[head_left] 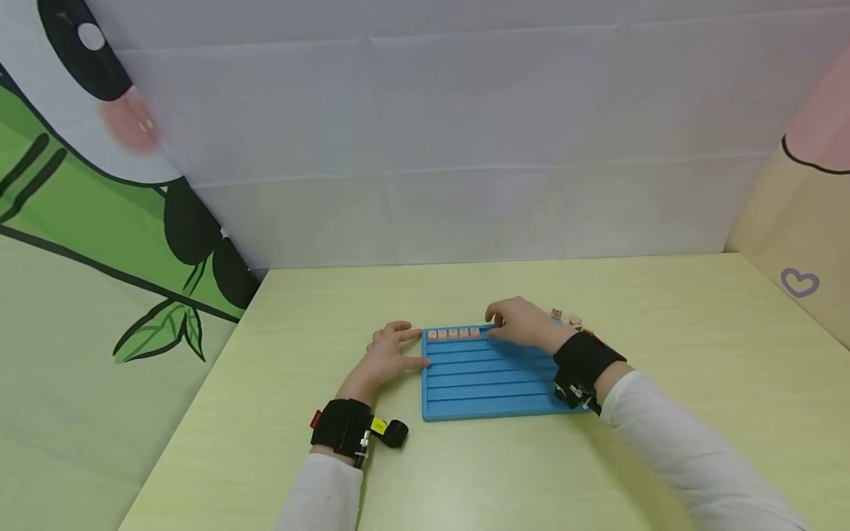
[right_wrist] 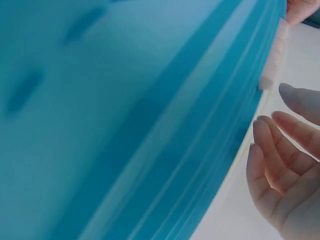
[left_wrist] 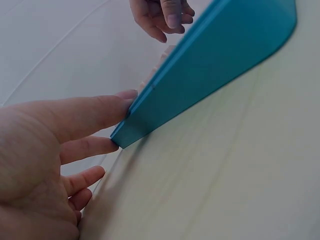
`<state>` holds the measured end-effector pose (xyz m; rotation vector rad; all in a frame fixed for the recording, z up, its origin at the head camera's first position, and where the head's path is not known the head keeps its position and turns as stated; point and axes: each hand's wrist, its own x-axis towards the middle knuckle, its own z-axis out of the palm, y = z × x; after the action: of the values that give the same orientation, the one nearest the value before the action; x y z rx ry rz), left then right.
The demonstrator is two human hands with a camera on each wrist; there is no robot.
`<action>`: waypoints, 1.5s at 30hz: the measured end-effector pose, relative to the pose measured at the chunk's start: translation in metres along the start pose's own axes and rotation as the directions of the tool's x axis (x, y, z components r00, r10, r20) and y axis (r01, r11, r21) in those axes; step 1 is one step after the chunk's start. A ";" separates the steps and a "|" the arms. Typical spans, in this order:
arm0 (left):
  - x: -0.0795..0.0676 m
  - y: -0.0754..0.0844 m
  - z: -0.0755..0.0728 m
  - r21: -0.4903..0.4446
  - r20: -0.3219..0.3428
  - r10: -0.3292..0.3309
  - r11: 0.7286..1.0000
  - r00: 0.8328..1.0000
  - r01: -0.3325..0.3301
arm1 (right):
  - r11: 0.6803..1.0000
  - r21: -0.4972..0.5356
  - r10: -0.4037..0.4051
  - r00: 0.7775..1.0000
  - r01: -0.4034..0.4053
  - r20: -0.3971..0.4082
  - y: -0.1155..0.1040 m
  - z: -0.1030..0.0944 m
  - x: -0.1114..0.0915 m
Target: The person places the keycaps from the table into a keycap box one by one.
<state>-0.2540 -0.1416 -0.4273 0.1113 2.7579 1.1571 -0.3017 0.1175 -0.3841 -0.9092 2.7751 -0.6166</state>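
Note:
A blue ridged rack (head_left: 488, 387) lies flat on the table. Several small pale letter-like tiles (head_left: 454, 335) stand side by side in its top row, starting from the left end. My left hand (head_left: 385, 358) touches the rack's left edge with thumb and finger, the other fingers spread; the left wrist view shows those fingertips against the blue side (left_wrist: 190, 85). Over the top row, just right of the last tile, is my right hand (head_left: 524, 323). In the right wrist view its fingers (right_wrist: 265, 172) are loosely bent, thumb apart, and no tile shows between them.
Behind the right wrist, a few loose tiles (head_left: 556, 313) lie beyond the rack's upper right corner, partly hidden by the hand and wristband. A pale hanging cloth (head_left: 465, 147) rises at the table's back edge. Printed cloth (head_left: 133, 243) hangs along the left.

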 end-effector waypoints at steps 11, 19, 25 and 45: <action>0.000 0.001 -0.001 0.013 0.000 0.007 1.000 1.000 -0.007 | 0.980 0.189 0.079 0.995 -0.067 -0.055 0.018 -0.007 -0.027; 0.001 0.000 0.001 0.011 -0.002 -0.014 1.000 1.000 0.014 | 0.933 0.346 0.148 0.983 -0.101 -0.112 0.034 -0.012 -0.050; 0.001 -0.001 0.001 -0.008 0.001 -0.033 0.999 0.999 0.033 | 0.833 0.545 0.185 0.976 -0.092 -0.118 0.047 -0.015 -0.066; -0.001 0.000 -0.001 0.016 0.018 -0.024 1.000 1.000 0.024 | 0.907 0.318 0.308 0.950 -0.275 -0.055 0.062 -0.046 -0.098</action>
<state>-0.2532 -0.1423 -0.4270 0.0892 2.7456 1.1229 -0.2685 0.2361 -0.3668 -0.3970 2.7145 -1.0270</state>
